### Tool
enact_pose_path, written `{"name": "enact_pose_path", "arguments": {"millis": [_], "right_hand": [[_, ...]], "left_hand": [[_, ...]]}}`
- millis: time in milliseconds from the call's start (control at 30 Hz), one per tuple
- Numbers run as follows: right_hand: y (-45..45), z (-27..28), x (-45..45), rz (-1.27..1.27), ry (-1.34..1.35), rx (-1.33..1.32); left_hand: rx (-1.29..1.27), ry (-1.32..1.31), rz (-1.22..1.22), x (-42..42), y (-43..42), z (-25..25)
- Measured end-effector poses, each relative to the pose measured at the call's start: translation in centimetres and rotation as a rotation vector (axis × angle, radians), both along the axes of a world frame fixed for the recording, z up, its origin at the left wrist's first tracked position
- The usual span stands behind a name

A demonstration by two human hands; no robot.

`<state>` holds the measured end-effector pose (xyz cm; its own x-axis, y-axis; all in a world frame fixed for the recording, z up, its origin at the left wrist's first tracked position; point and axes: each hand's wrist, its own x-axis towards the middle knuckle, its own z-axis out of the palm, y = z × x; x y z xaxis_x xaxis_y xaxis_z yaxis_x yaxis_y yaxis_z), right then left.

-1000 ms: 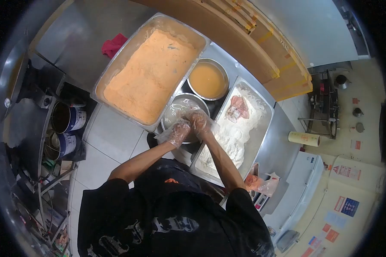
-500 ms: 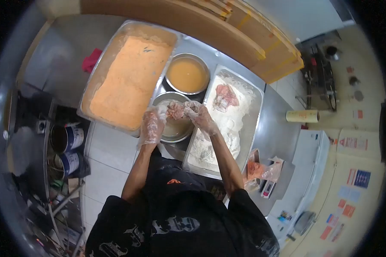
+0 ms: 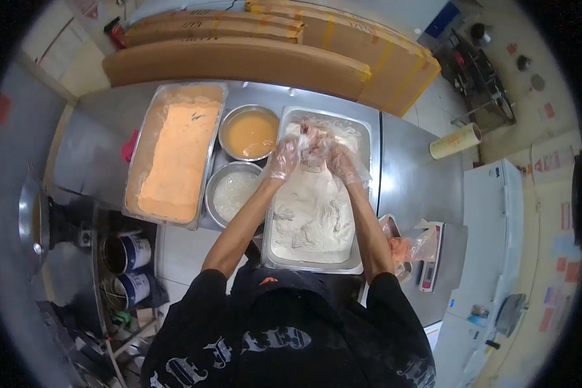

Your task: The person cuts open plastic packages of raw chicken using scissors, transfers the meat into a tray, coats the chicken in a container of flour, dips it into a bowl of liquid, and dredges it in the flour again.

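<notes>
Both my hands wear clear plastic gloves and are over the far end of a metal tray of white flour (image 3: 313,213). Pinkish raw meat (image 3: 313,143), partly dusted with flour, lies between them. My left hand (image 3: 283,159) has its fingers closed on the meat's left side. On the right side, my right hand (image 3: 344,163) grips it with bent fingers. The gloves hide part of the meat, so I cannot tell how many pieces there are. Left of the tray stand a metal bowl of cloudy whitish liquid (image 3: 233,194) and a bowl of orange-yellow liquid (image 3: 249,132).
A deep tray of orange powder (image 3: 181,155) sits at the left, beside a pink cloth (image 3: 130,146). Cardboard boxes (image 3: 239,64) line the counter's back. To the right are a roll of film (image 3: 456,141), a scale (image 3: 428,275) and a bag of pinkish food (image 3: 404,249).
My hands have moved right from above the whitish liquid's bowl to the flour tray, bringing meat beside the piece lying there. The camera view has shifted too.
</notes>
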<state>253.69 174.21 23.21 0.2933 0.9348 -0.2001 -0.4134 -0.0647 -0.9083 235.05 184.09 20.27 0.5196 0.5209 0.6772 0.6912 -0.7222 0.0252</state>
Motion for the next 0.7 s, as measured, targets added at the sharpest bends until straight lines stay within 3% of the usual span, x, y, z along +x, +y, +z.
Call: {"name": "enact_pose_path", "arguments": {"millis": [33,100,133,167,233,267,333,433,567,600,633,667,700], "right_hand": [[-1.1,-2.7,1.5,-0.023,-0.124,-0.001],[-4.7,-10.1,4.7,0.002,-1.195,-0.160],[-6.4,-14.5,6.0,0.039,-1.324,-0.266],[-8.4,-18.1,6.8,0.085,-1.354,-0.345],[-11.3,-20.6,5.9,0.128,-1.261,-0.356],[-12.4,-20.1,5.1,0.136,-1.189,-0.339],[-14.0,-15.8,4.2,0.194,-0.964,-0.241],[-15.9,-12.5,3.0,0.258,-0.738,-0.146],[-15.2,-10.6,1.9,0.159,-0.999,-0.028],[-15.3,-10.6,1.8,0.132,-1.060,-0.001],[-15.6,-12.4,1.8,0.126,-1.049,-0.006],[-15.5,-14.2,1.6,0.086,-1.088,-0.026],[-15.1,-17.2,1.6,0.046,-1.132,-0.045]], "left_hand": [[-0.291,0.049,-0.113,-0.4,-1.4,0.8],[-0.874,0.167,-0.318,-1.5,-4.6,1.8],[-0.910,0.339,-0.259,-1.7,-6.2,-0.5],[-0.944,0.514,-0.196,-2.0,-7.9,-3.0],[-1.049,0.918,-0.168,-1.8,-11.5,-0.9],[-1.037,0.943,-0.170,-1.9,-12.9,-1.7],[-0.895,0.556,0.006,-2.0,-14.1,-6.6],[-0.936,0.705,-0.121,-2.6,-12.5,-8.9],[-0.999,0.992,-0.242,-4.7,-9.5,-10.4],[-0.936,0.739,-0.340,-6.0,-9.5,-12.5],[-0.845,0.511,-0.450,-6.4,-10.2,-11.0],[-0.942,0.465,-0.374,-6.6,-11.4,-9.6],[-1.035,0.411,-0.295,-5.9,-13.2,-4.3]]}}
